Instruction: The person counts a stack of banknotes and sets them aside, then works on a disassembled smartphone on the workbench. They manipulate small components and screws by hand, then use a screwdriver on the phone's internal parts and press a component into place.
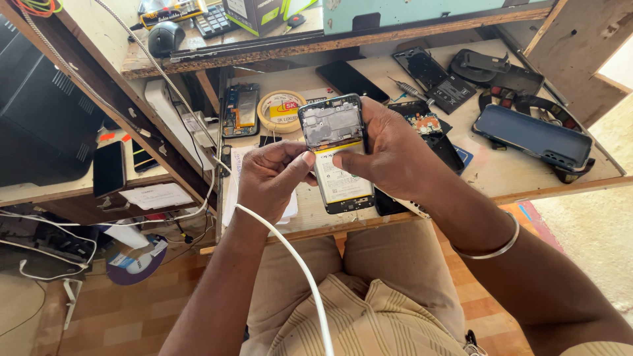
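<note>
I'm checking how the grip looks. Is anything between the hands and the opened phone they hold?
Nothing visible. The left hand and right hand grip the opened phone directly, fingertips on its battery. A white cable lies over the left wrist, clear of the phone.

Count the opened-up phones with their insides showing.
2. One opened phone is held in both hands above the bench; a second opened phone lies on the bench beside the tape roll. Scattered parts may hide more.
</note>
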